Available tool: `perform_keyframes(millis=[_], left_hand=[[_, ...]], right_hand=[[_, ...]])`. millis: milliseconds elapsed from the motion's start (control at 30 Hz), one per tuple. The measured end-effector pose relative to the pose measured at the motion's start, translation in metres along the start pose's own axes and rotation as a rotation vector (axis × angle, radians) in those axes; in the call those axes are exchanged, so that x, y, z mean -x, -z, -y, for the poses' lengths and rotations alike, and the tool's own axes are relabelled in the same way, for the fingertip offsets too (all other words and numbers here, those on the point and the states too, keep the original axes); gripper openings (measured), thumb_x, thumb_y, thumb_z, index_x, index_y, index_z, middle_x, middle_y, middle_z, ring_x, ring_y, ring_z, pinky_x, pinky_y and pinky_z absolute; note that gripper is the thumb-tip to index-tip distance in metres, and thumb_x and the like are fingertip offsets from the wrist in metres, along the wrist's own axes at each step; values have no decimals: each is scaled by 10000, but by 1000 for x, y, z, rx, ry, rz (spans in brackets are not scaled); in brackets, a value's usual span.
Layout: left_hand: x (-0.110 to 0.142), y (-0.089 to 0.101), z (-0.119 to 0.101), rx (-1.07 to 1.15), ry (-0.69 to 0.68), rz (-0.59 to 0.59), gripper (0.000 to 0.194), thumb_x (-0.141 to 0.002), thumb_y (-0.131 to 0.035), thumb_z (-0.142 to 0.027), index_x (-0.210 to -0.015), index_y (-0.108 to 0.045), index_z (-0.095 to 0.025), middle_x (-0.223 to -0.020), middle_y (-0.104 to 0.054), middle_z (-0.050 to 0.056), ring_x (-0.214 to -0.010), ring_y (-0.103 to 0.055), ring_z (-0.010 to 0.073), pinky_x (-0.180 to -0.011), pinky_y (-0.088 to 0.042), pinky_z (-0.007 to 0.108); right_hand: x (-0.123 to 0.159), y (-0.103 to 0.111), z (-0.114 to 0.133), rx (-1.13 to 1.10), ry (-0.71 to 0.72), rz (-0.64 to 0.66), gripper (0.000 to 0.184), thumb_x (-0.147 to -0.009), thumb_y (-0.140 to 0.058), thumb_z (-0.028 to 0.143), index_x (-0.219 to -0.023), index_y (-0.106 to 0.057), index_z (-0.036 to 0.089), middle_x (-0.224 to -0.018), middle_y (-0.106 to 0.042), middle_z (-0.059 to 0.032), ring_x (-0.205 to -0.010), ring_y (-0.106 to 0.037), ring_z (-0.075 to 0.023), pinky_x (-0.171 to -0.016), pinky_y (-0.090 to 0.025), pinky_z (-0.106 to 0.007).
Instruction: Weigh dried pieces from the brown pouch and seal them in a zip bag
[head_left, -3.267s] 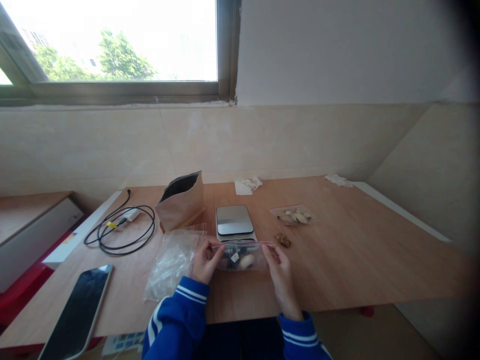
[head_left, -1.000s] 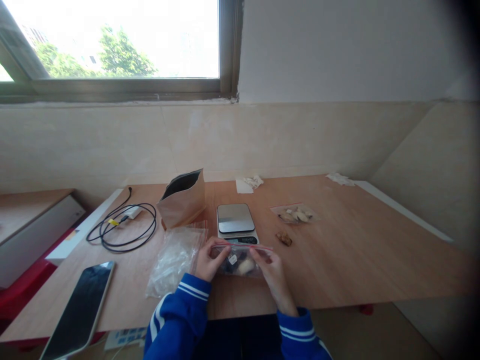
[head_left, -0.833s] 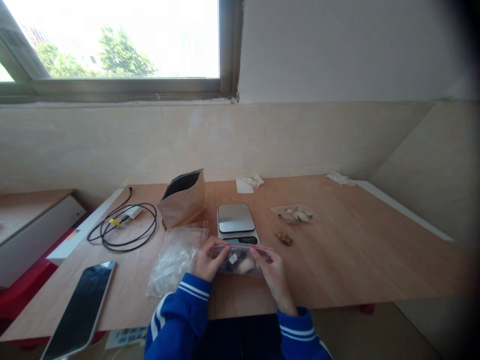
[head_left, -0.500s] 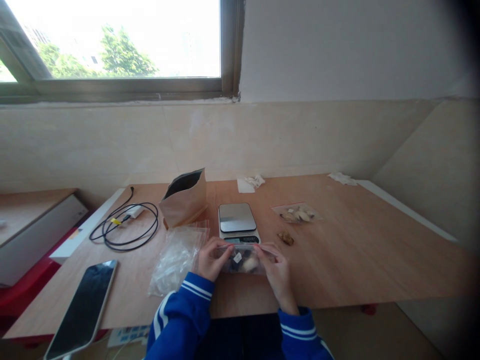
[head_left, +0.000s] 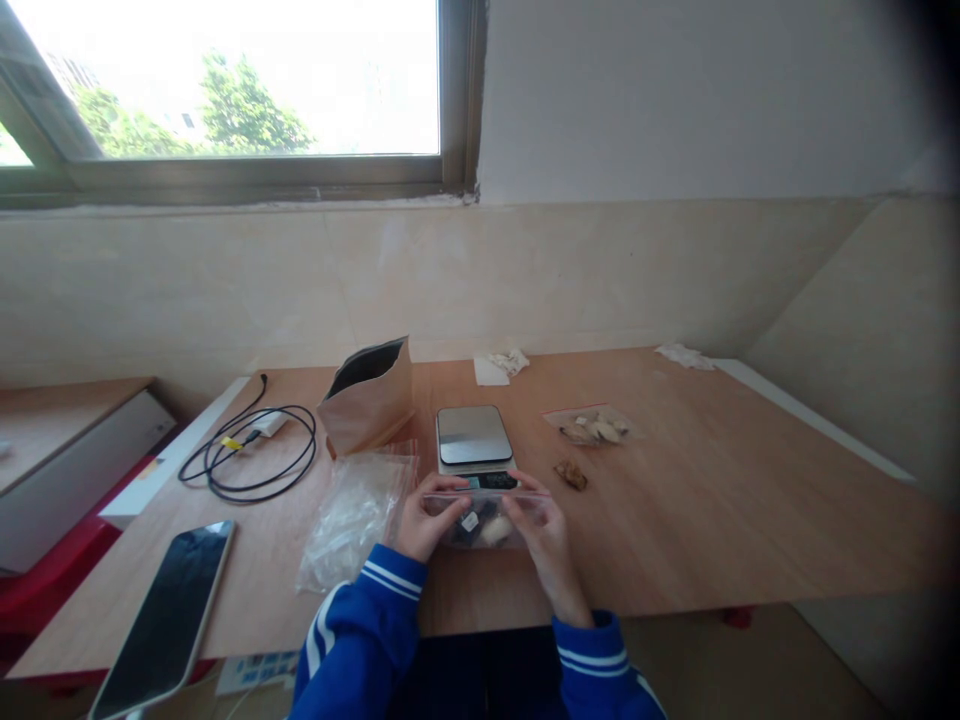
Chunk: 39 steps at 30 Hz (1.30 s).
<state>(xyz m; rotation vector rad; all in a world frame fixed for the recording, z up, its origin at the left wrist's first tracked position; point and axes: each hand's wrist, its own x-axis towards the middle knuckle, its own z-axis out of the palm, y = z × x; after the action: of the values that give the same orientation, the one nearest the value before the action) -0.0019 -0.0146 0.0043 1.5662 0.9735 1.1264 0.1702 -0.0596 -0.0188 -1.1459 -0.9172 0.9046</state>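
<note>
Between my two hands is a clear zip bag (head_left: 496,530) with a red-edged top, holding a pale piece, dark pieces and a small white tag. My left hand (head_left: 429,517) pinches the left part of its top edge. The right part of that edge is pinched by my right hand (head_left: 541,525). Just beyond the bag stands a kitchen scale (head_left: 474,436) with a bare metal plate, its display partly covered by my fingers. A brown dried piece (head_left: 571,474) lies right of the scale, and a second filled zip bag (head_left: 596,428) lies behind it.
Left of my hands lies a stack of clear zip bags (head_left: 352,520), with an upright open kraft pouch (head_left: 371,405) behind. Farther left are a coiled black cable (head_left: 311,465) and a phone (head_left: 169,610). Crumpled tissue (head_left: 510,362) lies near the wall.
My right fingers have shifted slightly left along the bag's top edge. The bag's top has tilted a little, so the red strip shows more plainly. Everything else stays put.
</note>
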Motion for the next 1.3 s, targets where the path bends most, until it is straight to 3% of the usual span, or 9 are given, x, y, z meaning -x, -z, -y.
perform_keyframes(millis=[100,200,367,567,933,1133,1300], left_hand=[[-1,0,3,-60,-75,-7,189,-736,-687,-343,-777,-697,-159,-792,-616,46,-773,-599,166,-722,-461,274],[-1,1,5,-84,-121,-16,181,-748,-676,-342,-767,-703,-163,-782,-602,45,-765,-591,164,-719,-463,279],[0,1,5,-104,-166,-21,180,-760,-666,-341,-767,-700,-165,-786,-590,44,-762,-589,163,-706,-468,285],[1,0,3,-120,-170,-42,191,-758,-666,-350,-749,-698,-162,-772,-583,37,-745,-587,155,-680,-457,270],[0,0,2,-120,-168,-22,185,-768,-657,-338,-777,-699,-158,-787,-598,49,-769,-597,163,-707,-474,280],[0,-3,4,-90,-133,10,229,-717,-704,-356,-818,-690,-151,-816,-611,55,-756,-608,167,-678,-502,282],[0,-5,5,-62,-124,11,230,-739,-679,-366,-806,-704,-148,-817,-633,73,-760,-618,175,-675,-513,291]], right_hand=[[0,2,-1,-52,-65,45,493,-695,-715,424,-1127,-603,216,-841,-697,-20,-717,-649,-175,-682,-512,-291],[0,3,-1,-5,-85,96,401,-703,-704,443,-1014,-665,193,-916,-708,-60,-812,-660,-212,-726,-519,-315],[-1,0,1,102,34,129,270,-743,-667,434,-821,-712,180,-836,-704,-67,-846,-646,-235,-803,-504,-366],[-1,-4,0,118,92,89,260,-749,-659,424,-796,-712,174,-800,-688,-60,-800,-641,-217,-760,-512,-343],[-1,-5,-1,73,56,77,253,-727,-681,422,-779,-701,176,-789,-701,-51,-769,-660,-205,-741,-519,-327],[-1,-7,-3,-11,-40,133,388,-685,-721,405,-999,-673,182,-884,-728,-77,-813,-681,-232,-764,-535,-372],[0,-9,-1,66,28,101,246,-714,-692,395,-831,-689,179,-786,-717,-66,-758,-672,-225,-740,-537,-373]])
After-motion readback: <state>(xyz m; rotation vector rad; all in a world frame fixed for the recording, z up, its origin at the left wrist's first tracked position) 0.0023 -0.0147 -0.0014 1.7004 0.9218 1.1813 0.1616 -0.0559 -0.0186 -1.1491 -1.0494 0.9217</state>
